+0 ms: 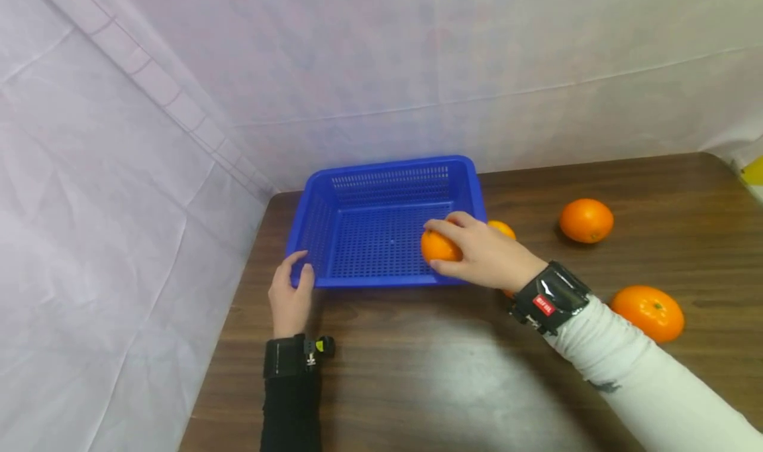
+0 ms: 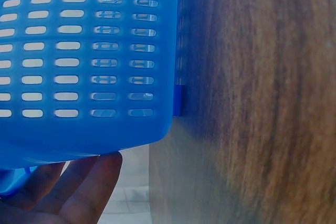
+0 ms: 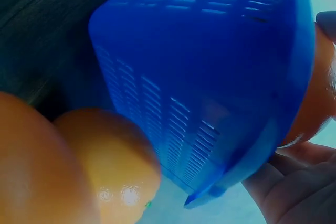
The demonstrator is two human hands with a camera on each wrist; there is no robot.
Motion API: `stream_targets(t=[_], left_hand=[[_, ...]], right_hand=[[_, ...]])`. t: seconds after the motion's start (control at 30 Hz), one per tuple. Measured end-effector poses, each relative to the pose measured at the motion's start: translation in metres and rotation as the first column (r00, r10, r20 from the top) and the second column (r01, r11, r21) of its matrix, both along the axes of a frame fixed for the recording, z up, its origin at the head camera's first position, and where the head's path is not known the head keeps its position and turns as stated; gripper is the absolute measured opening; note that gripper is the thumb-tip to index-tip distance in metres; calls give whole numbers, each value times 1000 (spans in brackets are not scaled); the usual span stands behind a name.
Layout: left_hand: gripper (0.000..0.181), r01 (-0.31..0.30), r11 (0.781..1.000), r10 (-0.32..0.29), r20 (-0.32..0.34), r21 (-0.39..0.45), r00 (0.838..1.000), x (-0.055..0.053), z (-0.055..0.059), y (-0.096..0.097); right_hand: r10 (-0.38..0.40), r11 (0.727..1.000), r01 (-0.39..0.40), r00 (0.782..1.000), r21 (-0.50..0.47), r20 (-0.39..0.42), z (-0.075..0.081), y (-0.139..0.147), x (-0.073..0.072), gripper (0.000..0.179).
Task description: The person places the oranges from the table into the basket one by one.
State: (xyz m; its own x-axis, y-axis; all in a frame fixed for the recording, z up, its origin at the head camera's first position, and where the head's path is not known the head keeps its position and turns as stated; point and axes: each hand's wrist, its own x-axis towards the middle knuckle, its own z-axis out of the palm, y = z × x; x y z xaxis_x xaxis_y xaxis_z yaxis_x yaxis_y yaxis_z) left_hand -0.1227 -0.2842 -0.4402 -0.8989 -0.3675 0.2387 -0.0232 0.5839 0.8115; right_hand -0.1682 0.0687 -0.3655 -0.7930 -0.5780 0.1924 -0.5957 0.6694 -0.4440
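A blue plastic basket [image 1: 387, 281] with slotted walls stands on the table against the cloth backdrop. At its front left corner my left hand [image 1: 290, 299] holds the rim, thumb and fingers about the edge; in the left wrist view its fingers [image 2: 100, 182] touch the rim. My right hand [image 1: 485, 256] grips an orange [image 1: 440, 246] over the basket's right front corner. In the right wrist view this orange [image 3: 319, 93] shows past the rim, partly cut off. Another orange [image 1: 502, 228] lies outside the basket, mostly hidden by the right hand.
Two more oranges, one farther back [image 1: 587, 221] and one nearer [image 1: 648, 313], lie on the brown wooden table [image 1: 381, 372] at the right. White cloth [image 1: 417, 54] hangs behind and at the left. Something yellow [image 1: 754, 171] shows at the right edge.
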Motion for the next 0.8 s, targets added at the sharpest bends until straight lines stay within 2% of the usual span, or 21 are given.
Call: stream_targets(t=[0.27,0.5,0.8], left_hand=[[32,-4,1000,4,9,6,1000,1,1,0],[31,-11,1000,11,14,13,1000,2,-1,1],[31,-7,1000,7,-7,7,1000,-1,1,1]], right_hand=[[-11,998,11,1000,54,9,-5,-11,-9,63],[-17,993,10,998,117,60,-12,-16,-15,63],[-11,985,4,999,171,38,-16,-23,-22,63]])
